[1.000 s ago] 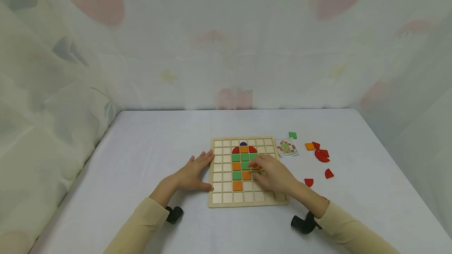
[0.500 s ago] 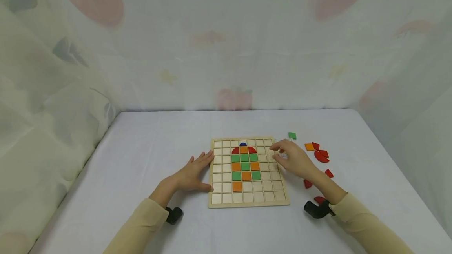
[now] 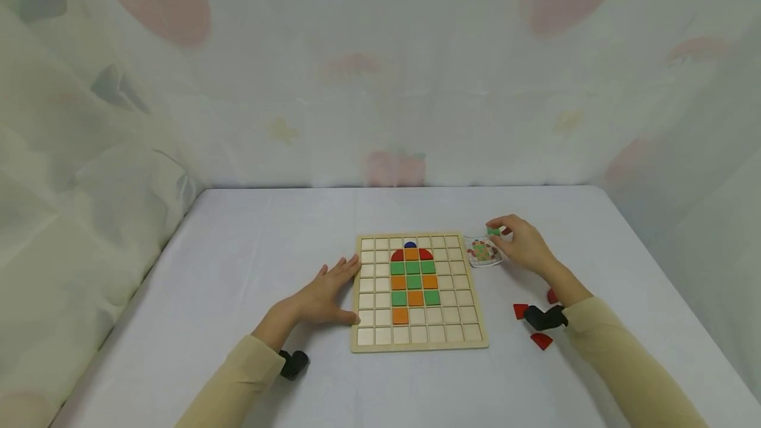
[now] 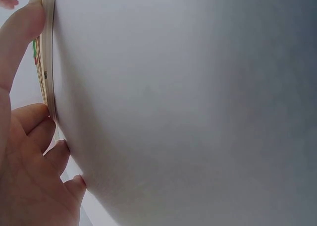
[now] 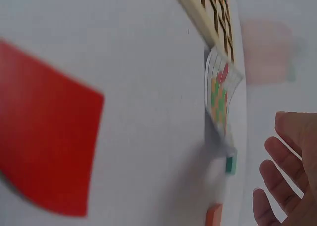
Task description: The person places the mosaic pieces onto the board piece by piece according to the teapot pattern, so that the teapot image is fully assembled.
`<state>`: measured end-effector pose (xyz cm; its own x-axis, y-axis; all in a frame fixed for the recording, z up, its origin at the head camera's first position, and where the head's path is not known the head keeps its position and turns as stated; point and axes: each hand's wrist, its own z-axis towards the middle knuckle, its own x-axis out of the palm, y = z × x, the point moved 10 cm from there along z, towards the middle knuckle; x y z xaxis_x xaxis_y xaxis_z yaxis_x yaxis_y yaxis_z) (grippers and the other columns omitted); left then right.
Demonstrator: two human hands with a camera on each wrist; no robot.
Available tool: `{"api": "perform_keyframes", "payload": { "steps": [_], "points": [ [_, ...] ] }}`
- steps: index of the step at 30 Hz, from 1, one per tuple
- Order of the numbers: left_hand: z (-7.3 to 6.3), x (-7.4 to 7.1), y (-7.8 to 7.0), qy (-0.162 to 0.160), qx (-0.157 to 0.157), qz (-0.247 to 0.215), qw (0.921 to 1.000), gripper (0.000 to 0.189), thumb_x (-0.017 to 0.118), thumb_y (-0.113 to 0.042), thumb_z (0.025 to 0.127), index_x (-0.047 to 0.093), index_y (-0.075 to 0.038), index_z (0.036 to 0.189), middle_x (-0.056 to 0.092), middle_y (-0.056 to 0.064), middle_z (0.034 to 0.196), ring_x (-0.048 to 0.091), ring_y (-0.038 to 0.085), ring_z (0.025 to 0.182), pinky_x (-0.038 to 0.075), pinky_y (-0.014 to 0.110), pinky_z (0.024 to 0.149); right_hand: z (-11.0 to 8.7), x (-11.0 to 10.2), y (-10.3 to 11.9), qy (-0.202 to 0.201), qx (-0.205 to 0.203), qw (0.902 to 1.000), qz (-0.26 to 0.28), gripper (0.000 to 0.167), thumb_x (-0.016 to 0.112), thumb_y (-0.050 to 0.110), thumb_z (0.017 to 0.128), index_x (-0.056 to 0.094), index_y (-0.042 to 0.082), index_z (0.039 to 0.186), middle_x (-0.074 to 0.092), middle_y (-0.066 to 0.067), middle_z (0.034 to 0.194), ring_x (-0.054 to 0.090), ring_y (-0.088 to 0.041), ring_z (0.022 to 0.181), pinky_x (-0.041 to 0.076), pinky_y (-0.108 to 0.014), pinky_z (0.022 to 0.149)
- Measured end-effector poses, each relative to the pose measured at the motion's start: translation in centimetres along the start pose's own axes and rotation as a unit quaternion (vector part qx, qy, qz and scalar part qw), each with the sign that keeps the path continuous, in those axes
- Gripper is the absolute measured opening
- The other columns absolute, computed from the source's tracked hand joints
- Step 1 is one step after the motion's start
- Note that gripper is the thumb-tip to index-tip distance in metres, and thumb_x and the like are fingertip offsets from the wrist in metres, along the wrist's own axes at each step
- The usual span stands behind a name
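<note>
My left hand (image 3: 324, 292) rests at the left edge of a wooden grid board (image 3: 458, 332); its spread thumb and fingers touch the frame, as the left wrist view also shows. Green and orange square tiles, two red rounded pieces and a blue half-round fill cells in the board's middle columns. At upper right my right hand (image 3: 524, 243) hovers around a loose green square tile (image 3: 493, 231), thumb and index finger parted. In the right wrist view that green tile (image 5: 231, 164) lies on the table, apart from the loosely bent fingers (image 5: 280, 179).
A curled paper pattern card (image 3: 482, 252) lies between the board's right edge and my right hand. Red pieces (image 3: 541, 341) lie on the white table beneath my right wrist. An orange piece (image 5: 214, 215) shows beyond the green tile; other loose pieces are hidden by the hand.
My right hand has moved from the board's coloured tiles, over its right edge and past the card, to the loose green tile. My left hand has stayed at the board's edge.
</note>
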<state>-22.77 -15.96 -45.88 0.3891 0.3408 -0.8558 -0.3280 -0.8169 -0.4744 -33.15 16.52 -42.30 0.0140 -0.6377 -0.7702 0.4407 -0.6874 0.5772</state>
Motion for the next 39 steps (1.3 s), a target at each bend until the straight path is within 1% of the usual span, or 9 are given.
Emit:
{"api": "perform_keyframes", "payload": {
  "steps": [3, 6, 10, 18, 22, 27, 31, 35, 39],
  "points": [
    [-0.1, 0.0, -0.1, 0.0, 0.002, 0.0, 1.0, 0.101, 0.078, -0.039, 0.07, 0.021, -0.007, 0.147, 0.013, 0.005, 0.155, 0.011, 0.029, 0.142, 0.005, 0.056, 0.111, 0.2, 0.0, -1.5, 0.007, 0.028, 0.9996, -0.003, 0.028, 0.061, 0.008, 0.086, 0.061, -0.001, 0.112, 0.06, -0.02, 0.109, 0.057, -0.036, 0.095, 0.048, -0.048, 0.075],
    [-0.1, 0.0, -0.1, 0.001, 0.001, 0.001, 1.0, 0.101, 0.078, -0.039, 0.07, 0.021, -0.007, 0.147, 0.012, 0.004, 0.155, 0.01, 0.028, 0.142, 0.005, 0.055, 0.112, 0.4, 0.2, -2.9, 0.018, 0.048, 0.9987, -0.006, 0.03, 0.059, 0.009, 0.086, 0.06, -0.001, 0.115, 0.058, -0.021, 0.112, 0.056, -0.036, 0.097, 0.047, -0.049, 0.078],
    [-0.1, 0.1, 0.0, 0.001, 0.0, 0.0, 1.0, 0.101, 0.078, -0.04, 0.07, 0.022, -0.007, 0.147, 0.012, 0.004, 0.155, 0.01, 0.028, 0.142, 0.005, 0.055, 0.112, 0.6, 0.3, -3.9, 0.025, 0.054, 0.9981, -0.018, 0.032, 0.057, 0.009, 0.086, 0.06, 0.0, 0.117, 0.057, -0.023, 0.114, 0.055, -0.036, 0.098, 0.046, -0.049, 0.079],
    [0.0, 0.1, 0.1, 0.001, -0.003, 0.002, 1.0, 0.101, 0.078, -0.041, 0.07, 0.021, -0.008, 0.147, 0.012, 0.004, 0.155, 0.01, 0.027, 0.142, 0.005, 0.054, 0.112, 1.2, 1.0, -4.4, 0.044, 0.051, 0.9963, -0.053, 0.035, 0.059, 0.009, 0.085, 0.059, -0.002, 0.118, 0.057, -0.024, 0.111, 0.055, -0.035, 0.096, 0.047, -0.049, 0.079],
    [0.0, 0.0, 0.0, 0.002, -0.003, 0.004, 1.0, 0.102, 0.078, -0.041, 0.07, 0.021, -0.008, 0.147, 0.011, 0.004, 0.155, 0.01, 0.028, 0.142, 0.005, 0.054, 0.112, 1.4, 1.4, -4.7, 0.052, 0.052, 0.9955, -0.06, 0.036, 0.059, 0.01, 0.085, 0.059, -0.002, 0.118, 0.056, -0.024, 0.109, 0.054, -0.032, 0.091, 0.046, -0.046, 0.077],
    [-0.1, -0.1, -0.2, 0.002, -0.005, 0.0, 1.0, 0.101, 0.078, -0.04, 0.07, 0.021, -0.007, 0.147, 0.011, 0.004, 0.155, 0.01, 0.028, 0.142, 0.005, 0.054, 0.112, 1.5, 1.5, -4.8, 0.049, 0.045, 0.9959, -0.06, 0.034, 0.062, 0.011, 0.084, 0.06, 0.0, 0.116, 0.055, -0.022, 0.105, 0.052, -0.029, 0.086, 0.046, -0.044, 0.073],
    [-0.1, -0.1, -0.2, 0.001, -0.006, 0.0, 1.0, 0.101, 0.078, -0.04, 0.07, 0.021, -0.008, 0.147, 0.012, 0.003, 0.155, 0.01, 0.027, 0.142, 0.005, 0.054, 0.112, 1.5, 1.5, -4.8, 0.045, 0.043, 0.9962, -0.06, 0.031, 0.062, 0.011, 0.083, 0.062, 0.001, 0.112, 0.055, -0.021, 0.102, 0.051, -0.028, 0.084, 0.045, -0.042, 0.072],
    [0.0, -0.1, -0.4, 0.001, -0.002, 0.0, 1.0, 0.101, 0.078, -0.04, 0.07, 0.021, -0.008, 0.147, 0.012, 0.004, 0.155, 0.01, 0.028, 0.142, 0.005, 0.054, 0.112, 1.5, 1.4, -4.9, 0.038, 0.051, 0.9961, -0.062, 0.029, 0.062, 0.011, 0.083, 0.063, -0.001, 0.109, 0.055, -0.021, 0.102, 0.05, -0.028, 0.084, 0.044, -0.041, 0.072],
    [0.1, 0.0, -0.4, 0.004, 0.002, -0.001, 1.0, 0.101, 0.078, -0.039, 0.07, 0.021, -0.007, 0.147, 0.012, 0.004, 0.155, 0.01, 0.028, 0.142, 0.005, 0.055, 0.112, 1.4, 1.3, -5.0, 0.035, 0.062, 0.9953, -0.065, 0.029, 0.061, 0.011, 0.084, 0.061, -0.002, 0.109, 0.054, -0.022, 0.105, 0.051, -0.03, 0.086, 0.044, -0.043, 0.073]
  ]
}}
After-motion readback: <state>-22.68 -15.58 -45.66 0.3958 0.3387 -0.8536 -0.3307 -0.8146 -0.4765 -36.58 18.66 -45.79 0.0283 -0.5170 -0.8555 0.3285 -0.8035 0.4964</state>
